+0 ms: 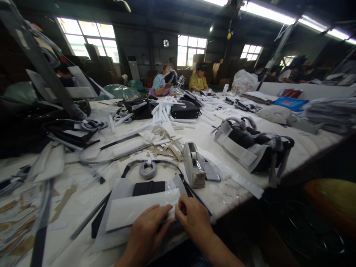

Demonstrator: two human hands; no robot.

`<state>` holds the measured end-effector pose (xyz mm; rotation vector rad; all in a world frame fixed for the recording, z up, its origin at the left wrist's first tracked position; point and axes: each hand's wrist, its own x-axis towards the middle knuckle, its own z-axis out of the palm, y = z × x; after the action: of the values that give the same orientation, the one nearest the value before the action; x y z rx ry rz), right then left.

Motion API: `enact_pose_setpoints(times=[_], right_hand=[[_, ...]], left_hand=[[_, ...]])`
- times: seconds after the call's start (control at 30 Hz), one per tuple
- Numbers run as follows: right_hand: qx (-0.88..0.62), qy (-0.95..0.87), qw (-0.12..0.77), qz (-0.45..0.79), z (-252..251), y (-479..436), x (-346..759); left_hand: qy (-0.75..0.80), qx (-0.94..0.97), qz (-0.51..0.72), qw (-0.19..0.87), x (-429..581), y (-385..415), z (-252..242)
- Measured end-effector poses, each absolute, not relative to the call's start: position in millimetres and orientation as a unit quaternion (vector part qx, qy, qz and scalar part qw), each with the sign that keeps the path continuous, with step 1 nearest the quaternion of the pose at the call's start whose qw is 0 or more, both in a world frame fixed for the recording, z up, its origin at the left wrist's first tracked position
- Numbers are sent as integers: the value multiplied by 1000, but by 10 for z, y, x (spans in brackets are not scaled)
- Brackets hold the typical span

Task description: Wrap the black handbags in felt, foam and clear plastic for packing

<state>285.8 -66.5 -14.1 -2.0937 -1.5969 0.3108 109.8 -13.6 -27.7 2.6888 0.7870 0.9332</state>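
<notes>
A black handbag (pixel 148 188) lies in front of me with its strap looped behind it. Translucent wrapping (pixel 119 189) surrounds it, and a white rectangular sheet (pixel 136 208) covers its near side. My left hand (pixel 147 230) rests on the sheet's lower right part, fingers stretched toward its right end. At that right end my right hand (pixel 194 218) is closed in a pinch; what lies between the fingertips is hidden. A coiled wrapped strap (pixel 147 169) sits behind the bag. Close beyond my right hand stands a grey tape dispenser (pixel 192 165).
Another partly wrapped black bag (pixel 250 144) stands to the right near the table edge. Paper scraps (pixel 19 226) and loose straps litter the left. White rolls (pixel 164 111) and black bags lie farther back. Two people (pixel 162 83) sit across the table. A round stool (pixel 330 200) is at right.
</notes>
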Motion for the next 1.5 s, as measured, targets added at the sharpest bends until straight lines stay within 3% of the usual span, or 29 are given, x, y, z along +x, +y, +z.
enact_pose_setpoints(times=[0.43,0.87,1.07,1.27,1.5], right_hand=[[-771,-586,214,130,-95,-600,2880],[-790,-565,183,150,-93,-248,3004],[-762,-576,233,181,-27,-367,3117],[-743,-525,408,76,303,-523,3784],[-767,-483,379,185,260,-110,4170]], left_hand=[[163,941,295,-38,1109,-101,-317],[190,957,217,-45,1117,-137,-254],[215,958,191,-13,1113,-172,-243],[225,956,187,2,1115,-179,-230],[224,951,214,-7,1113,-167,-284]])
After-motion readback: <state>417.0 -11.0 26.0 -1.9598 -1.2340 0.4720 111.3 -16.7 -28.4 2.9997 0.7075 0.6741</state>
